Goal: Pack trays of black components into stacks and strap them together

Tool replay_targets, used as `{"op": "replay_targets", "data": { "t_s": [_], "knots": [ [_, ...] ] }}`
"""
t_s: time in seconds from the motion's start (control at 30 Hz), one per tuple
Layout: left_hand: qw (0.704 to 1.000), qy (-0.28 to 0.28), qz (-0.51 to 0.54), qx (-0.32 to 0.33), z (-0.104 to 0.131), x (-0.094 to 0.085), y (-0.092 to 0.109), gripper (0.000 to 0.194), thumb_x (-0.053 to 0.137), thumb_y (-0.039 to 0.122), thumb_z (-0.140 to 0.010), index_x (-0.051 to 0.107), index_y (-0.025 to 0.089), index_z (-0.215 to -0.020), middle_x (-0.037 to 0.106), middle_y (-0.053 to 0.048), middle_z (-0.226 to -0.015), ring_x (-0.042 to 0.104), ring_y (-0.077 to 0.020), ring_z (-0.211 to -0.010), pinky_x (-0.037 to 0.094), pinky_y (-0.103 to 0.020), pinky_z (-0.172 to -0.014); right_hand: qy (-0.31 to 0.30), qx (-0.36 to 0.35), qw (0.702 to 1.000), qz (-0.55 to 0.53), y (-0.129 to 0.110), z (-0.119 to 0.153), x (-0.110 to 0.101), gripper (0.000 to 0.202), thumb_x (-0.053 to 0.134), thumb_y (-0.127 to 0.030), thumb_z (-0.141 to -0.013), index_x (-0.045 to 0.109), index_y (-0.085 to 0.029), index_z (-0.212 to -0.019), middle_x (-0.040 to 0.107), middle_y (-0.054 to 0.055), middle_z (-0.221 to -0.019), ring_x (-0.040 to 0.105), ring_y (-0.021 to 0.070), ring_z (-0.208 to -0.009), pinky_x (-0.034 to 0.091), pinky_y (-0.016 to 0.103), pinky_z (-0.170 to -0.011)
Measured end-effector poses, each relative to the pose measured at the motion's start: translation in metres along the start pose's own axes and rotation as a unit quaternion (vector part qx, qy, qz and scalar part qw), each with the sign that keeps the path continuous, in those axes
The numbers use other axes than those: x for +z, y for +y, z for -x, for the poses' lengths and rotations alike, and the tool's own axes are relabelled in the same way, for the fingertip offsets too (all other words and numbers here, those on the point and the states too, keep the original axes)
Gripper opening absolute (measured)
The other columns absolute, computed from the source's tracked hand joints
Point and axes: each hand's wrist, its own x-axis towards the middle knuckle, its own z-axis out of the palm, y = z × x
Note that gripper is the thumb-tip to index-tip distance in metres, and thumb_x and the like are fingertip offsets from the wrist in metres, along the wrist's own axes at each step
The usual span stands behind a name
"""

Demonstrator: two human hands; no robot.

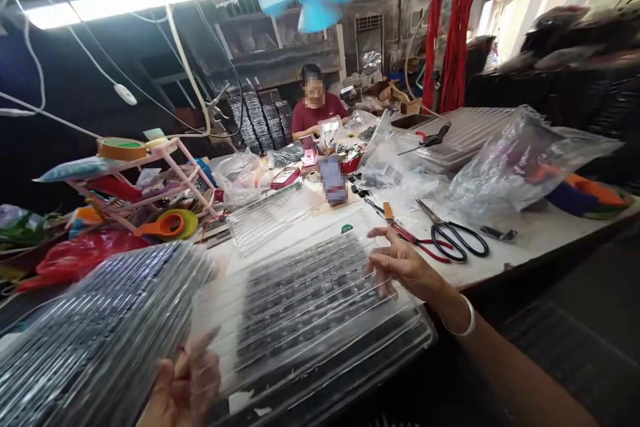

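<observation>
A clear ribbed plastic tray (310, 293) lies in front of me, blurred by motion, with dark pieces showing in rows through it. My left hand (187, 373) is at its lower left edge, fingers closed around that edge and smeared. Over the right edge of the tray is my right hand (400, 263), fingers apart and bent, the fingertips touching or just above the plastic. More trays (360, 373) of the same kind are stacked beneath. Close by on the left stands a tall stack of filled trays (110, 327).
Black-handled scissors (457, 237) and red-handled pliers (415, 237) lie to the right. Another clear tray (275, 213) is farther back. A pink rack (145, 180) with tape stands left; plastic bags (520, 160) are at right. A person (320, 107) sits across the table.
</observation>
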Motion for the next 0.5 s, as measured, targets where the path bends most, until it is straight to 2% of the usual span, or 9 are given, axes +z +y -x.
{"op": "replay_targets", "data": {
  "t_s": [0.1, 0.17, 0.23, 0.33, 0.4, 0.5],
  "knots": [
    [1.000, -0.001, -0.008, -0.001, 0.007, -0.005, 0.002, 0.051, 0.079, 0.048, -0.056, 0.069, 0.019, -0.097, 0.047, 0.005, -0.053, 0.041, -0.0084, -0.044, 0.038, -0.020, -0.037, -0.009, 0.004, 1.000, -0.014, -0.001, 0.003, 0.002, 0.037, 0.059, -0.047, -0.084, 0.038, -0.023, -0.103, 0.065, 0.001, -0.077, 0.061, 0.0148, -0.049, 0.042, 0.021, -0.037],
    [1.000, 0.004, -0.024, 0.016, 0.010, -0.005, 0.002, 0.049, 0.080, 0.046, -0.054, 0.069, 0.019, -0.093, 0.046, 0.005, -0.051, 0.043, -0.0095, -0.044, 0.040, -0.020, -0.036, 0.013, -0.026, 0.998, -0.047, -0.001, 0.004, 0.002, 0.031, 0.057, -0.049, -0.085, 0.047, -0.019, -0.089, 0.060, 0.000, -0.075, 0.059, 0.0106, -0.057, 0.047, 0.021, -0.050],
    [0.999, 0.014, -0.042, 0.031, 0.012, -0.003, 0.001, 0.049, 0.080, 0.047, -0.054, 0.070, 0.020, -0.093, 0.054, 0.003, -0.056, 0.051, -0.0138, -0.051, 0.045, -0.023, -0.040, 0.032, -0.038, 0.996, -0.075, -0.001, 0.005, 0.004, 0.031, 0.059, -0.045, -0.085, 0.052, -0.016, -0.076, 0.053, -0.001, -0.070, 0.052, 0.0068, -0.058, 0.045, 0.019, -0.055],
    [0.997, 0.019, -0.068, 0.035, 0.010, -0.001, -0.002, 0.047, 0.078, 0.050, -0.055, 0.070, 0.022, -0.093, 0.067, 0.000, -0.078, 0.061, -0.0181, -0.067, 0.054, -0.027, -0.052, 0.034, -0.003, 0.993, -0.109, 0.003, 0.005, 0.007, 0.032, 0.063, -0.044, -0.080, 0.048, -0.017, -0.070, 0.039, -0.005, -0.060, 0.040, 0.0055, -0.050, 0.038, 0.019, -0.047],
    [0.996, 0.013, -0.081, 0.037, 0.004, -0.001, -0.004, 0.048, 0.077, 0.051, -0.055, 0.070, 0.021, -0.093, 0.068, 0.000, -0.083, 0.062, -0.0170, -0.069, 0.053, -0.025, -0.055, 0.062, 0.003, 0.997, -0.055, 0.007, 0.002, 0.009, 0.038, 0.059, -0.053, -0.079, 0.042, -0.020, -0.069, 0.031, -0.006, -0.058, 0.036, 0.0062, -0.048, 0.036, 0.020, -0.045],
    [0.994, 0.017, -0.096, 0.050, -0.011, -0.003, -0.006, 0.053, 0.079, 0.050, -0.051, 0.070, 0.018, -0.092, 0.064, 0.002, -0.070, 0.056, -0.0123, -0.058, 0.046, -0.021, -0.047, 0.113, 0.004, 0.986, 0.119, 0.013, -0.009, 0.005, 0.044, 0.048, -0.063, -0.078, 0.039, -0.021, -0.069, 0.031, -0.007, -0.056, 0.038, 0.0079, -0.045, 0.038, 0.023, -0.044]
  ]
}}
